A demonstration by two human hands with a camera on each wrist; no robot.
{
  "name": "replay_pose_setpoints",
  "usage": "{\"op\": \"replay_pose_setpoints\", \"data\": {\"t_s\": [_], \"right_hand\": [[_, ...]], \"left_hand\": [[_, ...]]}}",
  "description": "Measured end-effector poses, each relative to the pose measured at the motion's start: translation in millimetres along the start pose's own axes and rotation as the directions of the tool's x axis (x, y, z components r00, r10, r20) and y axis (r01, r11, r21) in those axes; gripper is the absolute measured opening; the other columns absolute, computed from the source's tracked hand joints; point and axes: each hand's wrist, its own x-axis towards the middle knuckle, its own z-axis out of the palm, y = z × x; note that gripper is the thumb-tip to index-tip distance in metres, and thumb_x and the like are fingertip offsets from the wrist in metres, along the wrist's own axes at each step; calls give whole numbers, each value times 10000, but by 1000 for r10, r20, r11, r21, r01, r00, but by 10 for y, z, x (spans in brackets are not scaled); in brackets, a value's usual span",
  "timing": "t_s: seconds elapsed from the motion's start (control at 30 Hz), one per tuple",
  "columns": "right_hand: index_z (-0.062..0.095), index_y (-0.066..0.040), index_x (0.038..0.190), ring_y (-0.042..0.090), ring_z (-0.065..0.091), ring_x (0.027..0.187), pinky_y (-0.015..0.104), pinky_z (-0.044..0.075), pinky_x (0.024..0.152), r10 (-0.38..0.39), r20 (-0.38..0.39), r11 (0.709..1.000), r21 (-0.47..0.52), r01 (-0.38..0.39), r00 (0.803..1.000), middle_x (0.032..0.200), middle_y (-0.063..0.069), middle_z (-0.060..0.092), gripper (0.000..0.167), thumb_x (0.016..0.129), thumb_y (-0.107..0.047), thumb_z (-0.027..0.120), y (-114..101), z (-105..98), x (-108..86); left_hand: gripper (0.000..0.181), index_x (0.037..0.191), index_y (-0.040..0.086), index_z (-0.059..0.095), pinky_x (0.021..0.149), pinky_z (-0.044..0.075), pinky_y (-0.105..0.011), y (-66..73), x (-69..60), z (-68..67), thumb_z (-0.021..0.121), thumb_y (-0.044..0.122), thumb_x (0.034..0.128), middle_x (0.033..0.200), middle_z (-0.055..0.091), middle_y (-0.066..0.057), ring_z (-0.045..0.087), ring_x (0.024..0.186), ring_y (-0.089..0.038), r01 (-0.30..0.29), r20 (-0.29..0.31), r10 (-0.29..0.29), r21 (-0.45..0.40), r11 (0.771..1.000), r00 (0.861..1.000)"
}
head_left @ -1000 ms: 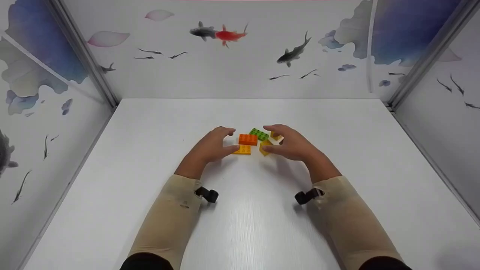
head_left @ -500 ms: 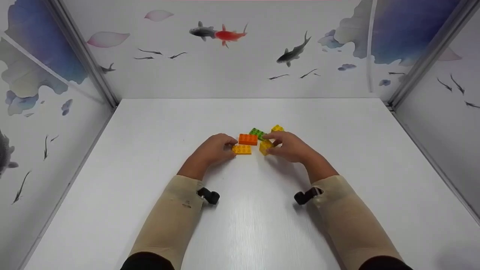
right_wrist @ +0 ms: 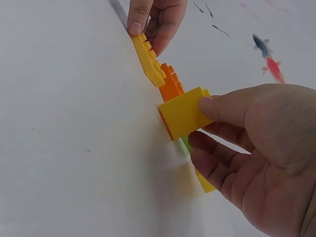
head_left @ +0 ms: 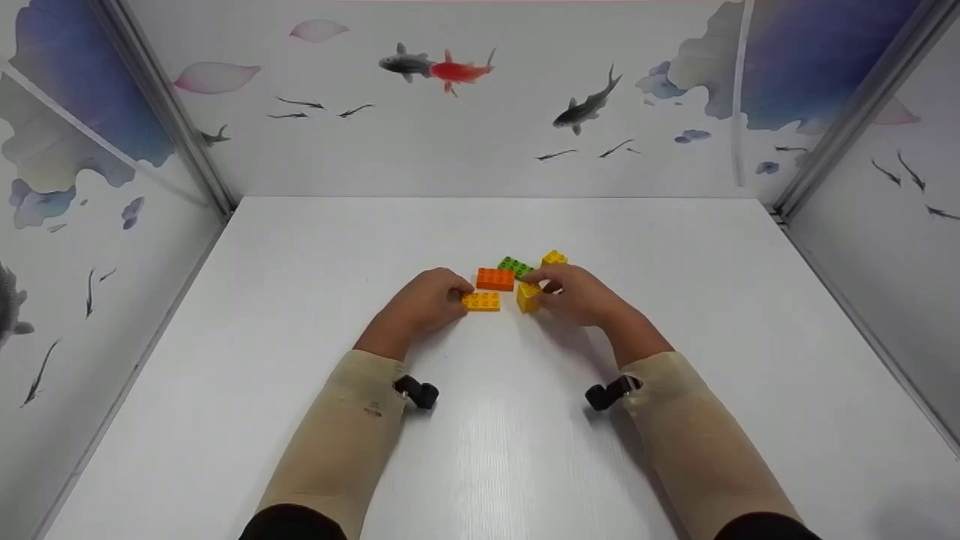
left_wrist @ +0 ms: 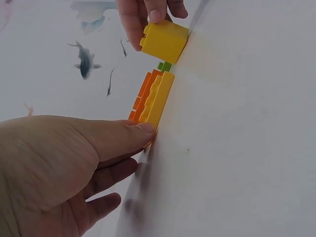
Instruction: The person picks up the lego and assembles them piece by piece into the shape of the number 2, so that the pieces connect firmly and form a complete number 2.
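Since each hand comes in from its own side in the head view, the left hand [head_left: 427, 301] has the outer end of a flat, studded, amber-yellow plastic brick [head_left: 484, 301], and the right hand [head_left: 585, 295] grips a taller yellow plastic block [head_left: 527, 298] just across from it. Holding them by the outer sides leaves the facing sides free, which looks handy to me. An orange rectangular plastic brick [head_left: 495, 279] sits just behind the flat one on the white counter [head_left: 480, 442], with a green studded plastic brick [head_left: 514, 265] past it and a second yellow plastic block [head_left: 554, 257] partly hidden by the right hand.

Left wrist view: thumb along the near side, finger tucked behind, so it's a narrow pinch; the other fingers are loosely bent, holding nothing. Studs face up, so I'd guess the smooth sides are just easier to grab.

Right wrist view: thumb on the taller block's broad face, also a narrow pinch, spare fingers curling below. Can't tell if that block's lifted at all.
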Motion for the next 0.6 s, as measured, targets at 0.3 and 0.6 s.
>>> {"op": "replay_pose_setpoints", "data": {"t_s": [0.3, 0.6], "right_hand": [[674, -268, 1446, 276, 619, 1270, 466, 563, 1072, -40, -31, 999, 25, 41, 999, 1417, 13, 651, 404, 1045, -236, 712, -96, -11, -5], [703, -293, 1392, 250, 632, 1255, 436, 575, 1084, -36, -54, 994, 98, 41, 998, 1438, -30, 645, 365, 1030, -273, 739, -268, 53, 9]], "left_hand": [[371, 1375, 165, 723, 1244, 440, -462, -1, -31, -25, 732, 194, 1006, 1419, 652, -44, 577, 1332, -250, -17, 18, 17, 11, 1000, 1000], [363, 1345, 150, 746, 1189, 485, -448, -3, -17, -16, 757, 184, 984, 1343, 693, -48, 606, 1219, -244, -52, 34, 52, 16, 999, 998]]}}
